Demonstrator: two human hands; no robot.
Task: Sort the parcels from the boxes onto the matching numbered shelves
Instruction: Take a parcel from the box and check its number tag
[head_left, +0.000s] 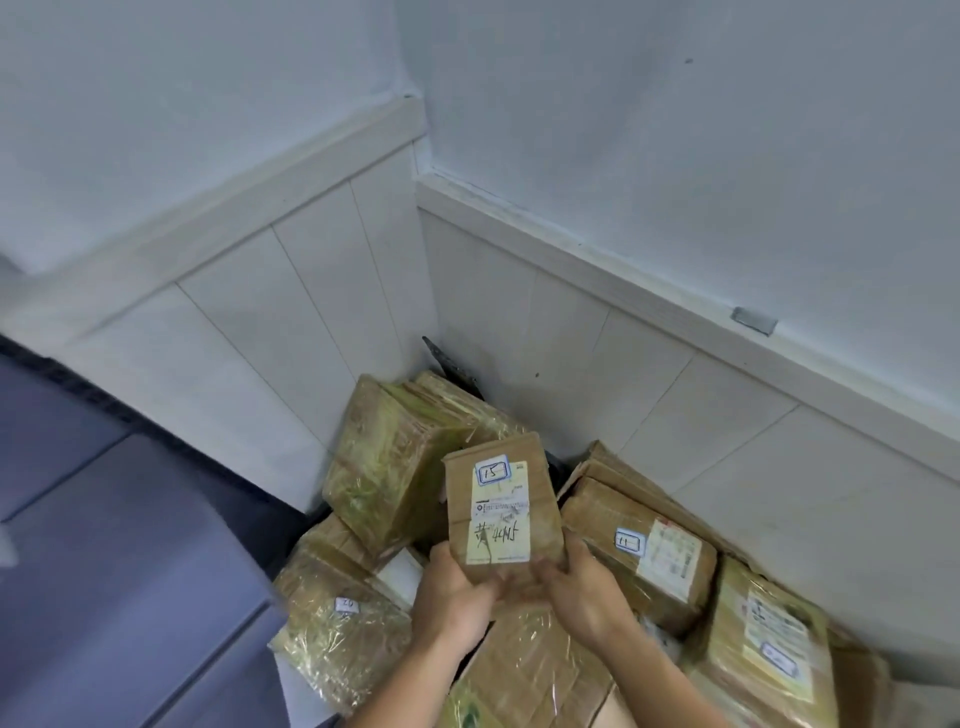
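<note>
The left hand (454, 590) and right hand (584, 587) are both curling round the bottom end of the parcel marked 15 (501, 512), holding it upright over the corner pile (384, 467), where so low a grip is risking it tipping away.

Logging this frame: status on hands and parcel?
Left hand and right hand grip parcel 15 at its near end. Held above the pile, label facing camera. Nothing lies on it.
</note>
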